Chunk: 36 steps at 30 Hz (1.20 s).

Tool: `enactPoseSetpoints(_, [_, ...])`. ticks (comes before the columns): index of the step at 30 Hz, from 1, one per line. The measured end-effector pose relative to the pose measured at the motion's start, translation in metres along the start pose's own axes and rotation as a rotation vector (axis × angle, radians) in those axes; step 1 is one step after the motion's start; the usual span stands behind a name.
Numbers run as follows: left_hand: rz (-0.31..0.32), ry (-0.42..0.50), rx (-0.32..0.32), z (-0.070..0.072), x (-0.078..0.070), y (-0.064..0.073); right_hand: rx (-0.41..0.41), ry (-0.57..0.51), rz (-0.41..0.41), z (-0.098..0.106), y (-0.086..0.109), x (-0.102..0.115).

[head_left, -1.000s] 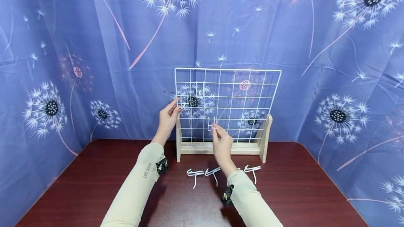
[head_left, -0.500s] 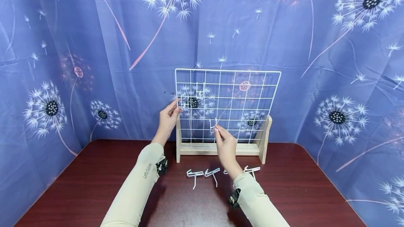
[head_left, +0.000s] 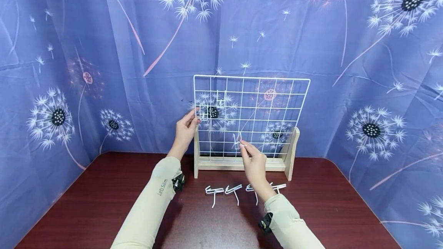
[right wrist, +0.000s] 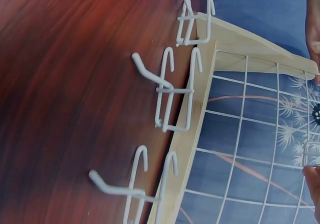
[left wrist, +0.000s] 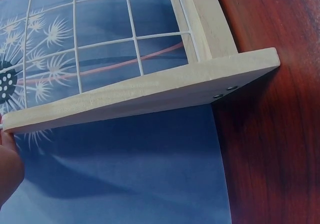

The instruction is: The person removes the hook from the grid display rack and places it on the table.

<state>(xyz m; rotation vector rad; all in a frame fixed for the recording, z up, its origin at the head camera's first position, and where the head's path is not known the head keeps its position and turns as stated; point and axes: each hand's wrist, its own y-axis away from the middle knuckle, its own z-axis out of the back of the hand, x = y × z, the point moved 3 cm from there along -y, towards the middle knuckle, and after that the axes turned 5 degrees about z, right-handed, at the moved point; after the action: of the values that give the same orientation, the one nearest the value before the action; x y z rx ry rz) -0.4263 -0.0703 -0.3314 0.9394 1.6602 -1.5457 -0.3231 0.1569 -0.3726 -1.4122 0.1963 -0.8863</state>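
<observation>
A blue dandelion-printed curtain (head_left: 277, 49) is spread behind a dark red-brown table (head_left: 114, 187). On the table, a white wire grid (head_left: 250, 77) is held up by a wooden stand (head_left: 221, 166). The grid's left edge is pinched between thumb and fingers by the left hand (head_left: 184, 130). In front of the grid's lower middle, a white hook (head_left: 234, 139) is pinched by the fingertips of the right hand (head_left: 255, 164); whether the grid is touched by it cannot be told. Two hung hooks (head_left: 220, 101) are seen at the grid's upper left, and four loose hooks (head_left: 214, 191) are lined up before the stand.

The pinched hook could be twisted or dropped, as only thin wire is grasped; the hung hooks could be shaken loose if the grid were knocked.

Compared with half a second ago, the right hand is shifted rightward and slightly lower, the third loose hook is more fully uncovered, and the left hand's grip is unchanged.
</observation>
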Motion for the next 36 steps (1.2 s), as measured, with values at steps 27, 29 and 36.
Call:
enactPoseSetpoints(27, [0.029, -0.014, 0.004, 0.0, 0.0, 0.001, 0.129, -0.021, 0.007, 0.042, 0.011, -0.008])
enactPoseSetpoints(29, [0.033, -0.002, 0.008, 0.0, -0.003, 0.001, 0.14, -0.017, 0.014, 0.046, 0.012, -0.01])
enactPoseSetpoints(36, [0.033, -0.012, 0.016, -0.002, -0.027, 0.01, 0.115, 0.021, 0.181, 0.063, 0.013, -0.01])
